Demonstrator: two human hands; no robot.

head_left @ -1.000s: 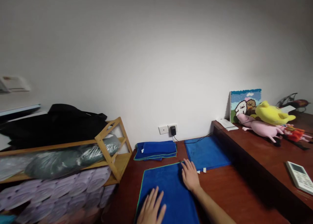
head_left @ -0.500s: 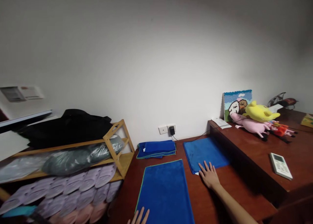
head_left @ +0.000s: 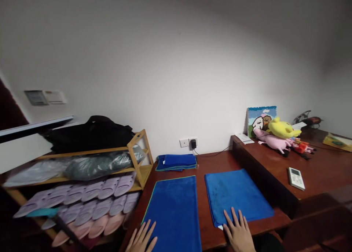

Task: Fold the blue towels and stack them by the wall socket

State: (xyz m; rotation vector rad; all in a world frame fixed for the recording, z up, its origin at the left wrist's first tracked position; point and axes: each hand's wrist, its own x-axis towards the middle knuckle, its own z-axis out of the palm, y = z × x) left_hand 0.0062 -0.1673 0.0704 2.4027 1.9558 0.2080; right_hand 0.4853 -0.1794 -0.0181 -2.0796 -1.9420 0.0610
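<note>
Flat on the brown desk lies a blue cloth with a green edge [head_left: 176, 208], running off the bottom of the view. My left hand [head_left: 141, 239] rests at its lower left edge, fingers spread and holding nothing. To the right is a folded blue cloth [head_left: 236, 193] with darker stains and a small white tag at its near left corner. My right hand [head_left: 238, 230] lies palm down on that cloth's near edge, fingers apart. Against the wall sits a smaller folded blue cloth stack [head_left: 177, 162].
A wooden rack [head_left: 139, 160] on the left carries a black bag [head_left: 90, 134], plastic-wrapped bundles and several slippers [head_left: 100, 187]. On the raised right desk are plush toys [head_left: 276, 140], a white remote [head_left: 296, 178] and a dog picture [head_left: 261, 120]. A black plug [head_left: 193, 144] sits in the wall socket.
My right hand has come nearer, and the stained folded cloth has slid toward me with it. My left hand shows more fully at the green-edged cloth. The view has shifted slightly left.
</note>
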